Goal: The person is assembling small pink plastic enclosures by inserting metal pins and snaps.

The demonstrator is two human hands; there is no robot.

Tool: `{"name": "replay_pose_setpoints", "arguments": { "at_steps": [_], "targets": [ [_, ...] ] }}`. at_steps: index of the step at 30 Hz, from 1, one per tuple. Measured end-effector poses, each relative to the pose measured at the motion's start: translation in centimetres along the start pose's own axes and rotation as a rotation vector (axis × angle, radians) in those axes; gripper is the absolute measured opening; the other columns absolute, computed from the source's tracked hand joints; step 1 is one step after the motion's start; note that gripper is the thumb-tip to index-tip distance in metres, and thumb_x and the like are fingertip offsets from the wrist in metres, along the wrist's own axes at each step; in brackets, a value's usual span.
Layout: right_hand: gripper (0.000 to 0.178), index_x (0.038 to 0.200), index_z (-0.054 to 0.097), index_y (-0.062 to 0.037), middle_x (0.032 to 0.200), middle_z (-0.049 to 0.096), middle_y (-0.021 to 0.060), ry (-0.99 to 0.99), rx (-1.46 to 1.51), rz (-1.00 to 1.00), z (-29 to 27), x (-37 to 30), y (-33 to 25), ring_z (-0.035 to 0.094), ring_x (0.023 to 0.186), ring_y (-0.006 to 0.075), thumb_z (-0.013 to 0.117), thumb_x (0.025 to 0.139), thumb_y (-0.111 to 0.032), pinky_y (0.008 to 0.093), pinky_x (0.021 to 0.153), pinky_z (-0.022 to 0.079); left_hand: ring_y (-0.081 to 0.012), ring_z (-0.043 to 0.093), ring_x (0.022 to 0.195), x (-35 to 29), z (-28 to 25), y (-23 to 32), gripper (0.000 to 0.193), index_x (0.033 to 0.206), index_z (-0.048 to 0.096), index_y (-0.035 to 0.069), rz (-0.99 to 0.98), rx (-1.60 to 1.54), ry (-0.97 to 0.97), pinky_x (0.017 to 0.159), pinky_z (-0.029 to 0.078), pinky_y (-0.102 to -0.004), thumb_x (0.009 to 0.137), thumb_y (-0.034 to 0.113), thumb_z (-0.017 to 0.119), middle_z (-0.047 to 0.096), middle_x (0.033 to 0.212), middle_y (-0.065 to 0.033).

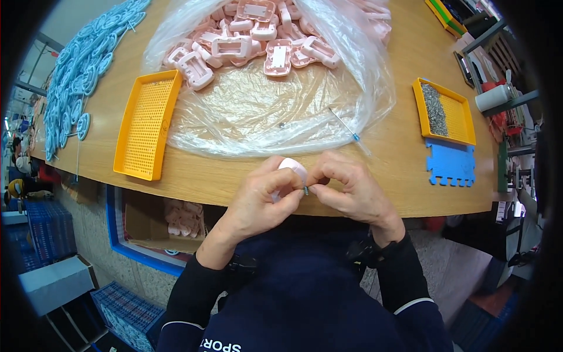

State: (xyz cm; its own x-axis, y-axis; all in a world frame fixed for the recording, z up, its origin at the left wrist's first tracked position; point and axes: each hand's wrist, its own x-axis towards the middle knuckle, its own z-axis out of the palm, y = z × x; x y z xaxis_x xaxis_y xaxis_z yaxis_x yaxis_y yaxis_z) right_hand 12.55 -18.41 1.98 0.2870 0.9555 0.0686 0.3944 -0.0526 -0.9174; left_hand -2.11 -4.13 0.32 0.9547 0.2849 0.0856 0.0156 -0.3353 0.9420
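Hands meeting at the centre of the frame, over the near edge of the wooden desk. The left hand grips a pale pink, rounded plastic piece, probably light, stiff and smooth, best held by its rim. The right hand appears pinched, thumb against forefinger, on a small ribbed metallic piece, likely easily dropped and best taken by its sides. Forearms converge from below; fingers curl inward.

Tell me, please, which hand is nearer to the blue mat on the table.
The right hand. It is left of the blue mat, at a small metal part; the left hand is farther left, holding a pale pink piece.
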Motion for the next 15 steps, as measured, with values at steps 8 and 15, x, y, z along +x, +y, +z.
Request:
{"name": "replay_pose_setpoints", "arguments": {
  "at_steps": [8, 15],
  "targets": [
    [0.005, 0.082, 0.060, 0.0014, 0.078, 0.058, 0.0079, 0.193, -0.051, -0.006, -0.1, -0.1, 0.2, 0.056, 0.072, 0.0179, 0.061, 0.077, 0.000, 0.0292, 0.066, 0.045, -0.0202, 0.063, 0.093, -0.4, 1.5, -1.3, 0.052, 0.143, 0.033, 0.005, -0.348, -1.017, 0.012, 0.080, 0.052, -0.0300, 0.093, 0.003, 0.047, 0.057, 0.114, -0.0131],
    [0.005, 0.080, 0.059, -0.0009, 0.076, 0.056, 0.0092, 0.187, -0.284, -0.066, 0.3, 0.5, 0.3, 0.056, 0.074, 0.0237, 0.063, 0.077, -0.003, 0.0333, 0.067, 0.043, -0.0254, 0.061, 0.103, -0.4, 1.5, -2.0, 0.069, 0.150, 0.003, 0.005, -0.371, -1.146, 0.027, 0.091, 0.049, -0.0353, 0.093, 0.002, 0.041, 0.053, 0.123, -0.0188]
  ]
}}
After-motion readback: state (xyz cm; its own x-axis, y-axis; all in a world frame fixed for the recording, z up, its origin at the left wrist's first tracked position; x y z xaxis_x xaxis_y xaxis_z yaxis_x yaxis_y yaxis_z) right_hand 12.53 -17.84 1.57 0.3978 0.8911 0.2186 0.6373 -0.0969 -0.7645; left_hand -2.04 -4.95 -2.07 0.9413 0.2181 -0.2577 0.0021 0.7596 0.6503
